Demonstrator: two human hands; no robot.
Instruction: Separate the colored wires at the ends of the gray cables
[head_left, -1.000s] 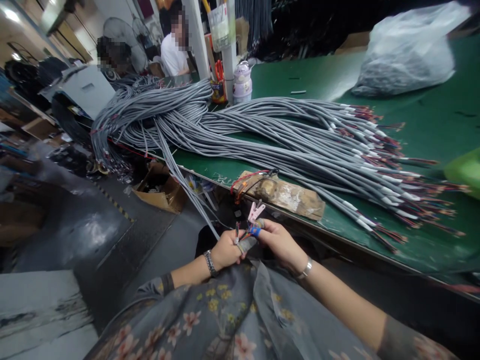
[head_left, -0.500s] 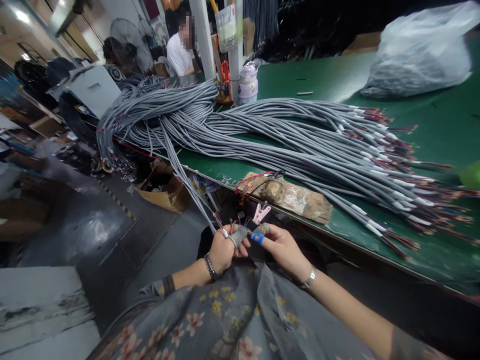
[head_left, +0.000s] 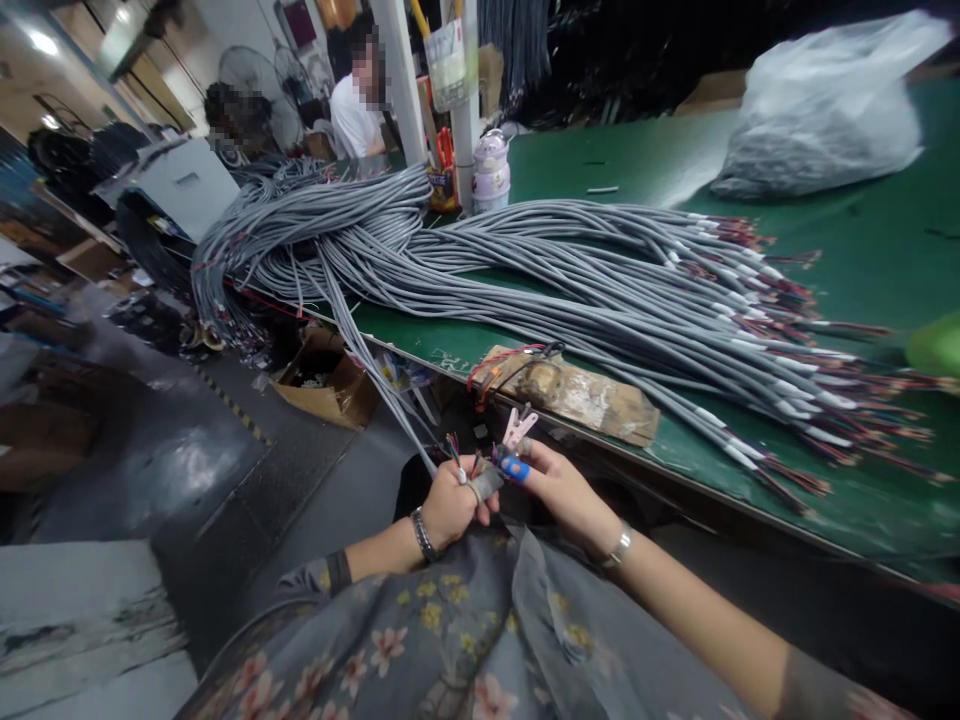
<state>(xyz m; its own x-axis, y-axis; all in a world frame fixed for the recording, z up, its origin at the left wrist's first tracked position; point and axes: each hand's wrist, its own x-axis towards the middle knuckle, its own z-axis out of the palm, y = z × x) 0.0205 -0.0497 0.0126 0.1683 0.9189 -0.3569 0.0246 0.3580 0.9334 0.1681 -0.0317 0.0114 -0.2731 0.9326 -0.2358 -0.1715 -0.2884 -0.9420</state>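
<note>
My left hand is closed round the end of a grey cable that runs up to the green table. Coloured wire strands fan out above its fingers. My right hand, with a blue-taped fingertip, pinches those strands right beside the left hand. Both hands sit just below the table's near edge, over my lap in a floral garment. A pink clip sticks up just above the hands. A big heap of grey cables with stripped coloured ends lies across the table.
A brown taped pad lies at the table edge. A clear plastic bag sits far right, a lilac bottle by a white post. A cardboard box stands on the floor. Two people sit at the far left end.
The hands have stayed together at the cable end, shifting slightly; the fingers work the strands. The view has swung a little.
</note>
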